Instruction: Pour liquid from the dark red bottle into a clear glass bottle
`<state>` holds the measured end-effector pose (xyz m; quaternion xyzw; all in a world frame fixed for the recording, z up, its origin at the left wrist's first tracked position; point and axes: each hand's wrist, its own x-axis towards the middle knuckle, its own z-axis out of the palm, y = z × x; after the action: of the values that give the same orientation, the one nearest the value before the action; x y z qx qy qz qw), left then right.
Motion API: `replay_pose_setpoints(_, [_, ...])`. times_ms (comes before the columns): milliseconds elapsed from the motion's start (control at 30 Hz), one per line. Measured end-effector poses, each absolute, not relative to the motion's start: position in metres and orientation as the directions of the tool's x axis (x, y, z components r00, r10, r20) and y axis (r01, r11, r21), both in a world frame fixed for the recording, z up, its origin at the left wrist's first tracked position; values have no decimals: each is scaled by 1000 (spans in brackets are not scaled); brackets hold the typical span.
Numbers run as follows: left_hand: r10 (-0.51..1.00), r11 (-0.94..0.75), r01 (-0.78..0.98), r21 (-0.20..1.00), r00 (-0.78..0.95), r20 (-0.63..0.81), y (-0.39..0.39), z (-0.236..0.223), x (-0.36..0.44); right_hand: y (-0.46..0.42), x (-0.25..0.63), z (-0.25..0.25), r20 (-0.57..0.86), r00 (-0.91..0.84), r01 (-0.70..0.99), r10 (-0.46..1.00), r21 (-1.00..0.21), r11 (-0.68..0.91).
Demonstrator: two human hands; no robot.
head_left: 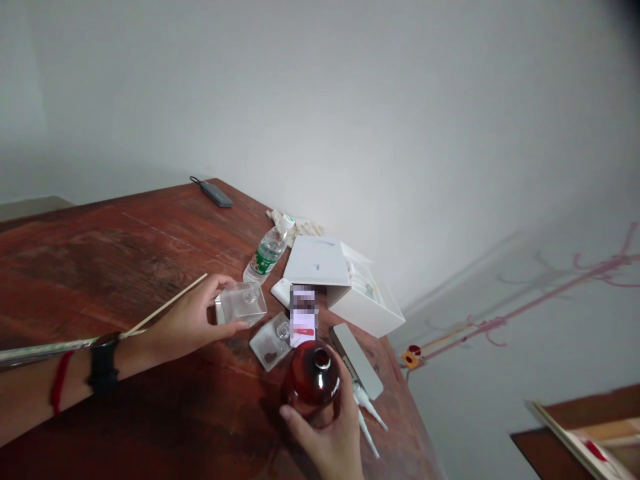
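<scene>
Head view, looking down across a reddish-brown wooden table (95, 267). The left hand (187, 320) is curled around a clear square glass bottle (241, 303), fingers on its far side and thumb beneath, holding it on its side just above the tabletop. Whether it holds any liquid is hard to tell. The right hand (325, 433) comes up from below, its fingers wrapped around the lower body of a round amber glass bottle (311, 380), whose open neck points up toward the camera; its contents cannot be made out.

Between the hands, a second square glass bottle (270, 341) lies on the table with a brown mark inside. Just beyond stand a phone with a blurred screen (303, 315) and an open white box (345, 287). A plastic water bottle with a green label (267, 253) lies tilted near the box. White droppers (367, 413) lie beside a flat grey case (356, 360), close to the right hand. A thin wooden stick (165, 305) passes the left wrist.
</scene>
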<state>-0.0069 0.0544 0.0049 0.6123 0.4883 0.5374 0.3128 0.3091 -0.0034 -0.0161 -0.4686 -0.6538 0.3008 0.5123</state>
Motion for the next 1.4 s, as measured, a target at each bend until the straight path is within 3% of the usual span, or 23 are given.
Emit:
replay_pose_setpoints(167, [906,-372,458,807,-12,424,54,6,-10,0,311,-23,357,66,238,932,-913,332])
replay_pose_setpoints(333, [903,-375,542,752,31,428,55,7,-12,2,311,-23,337,160,231,928,-927,296])
replay_pose_setpoints(633, [885,-391,572,721,18,465,64,-11,-15,16,307,-23,377,191,149,906,-924,353])
replay_pose_setpoints(833, [862,-421,568,707,10,506,80,-36,-23,30,307,-14,426,254,213,868,-900,380])
replay_pose_setpoints(1167, [869,-384,609,694,-16,495,80,-22,-26,49,313,-17,425,264,166,866,-904,393])
replay_pose_setpoints(1400, [911,-306,629,715,-26,412,82,-16,-29,45,309,-7,497,321,279,806,-863,420])
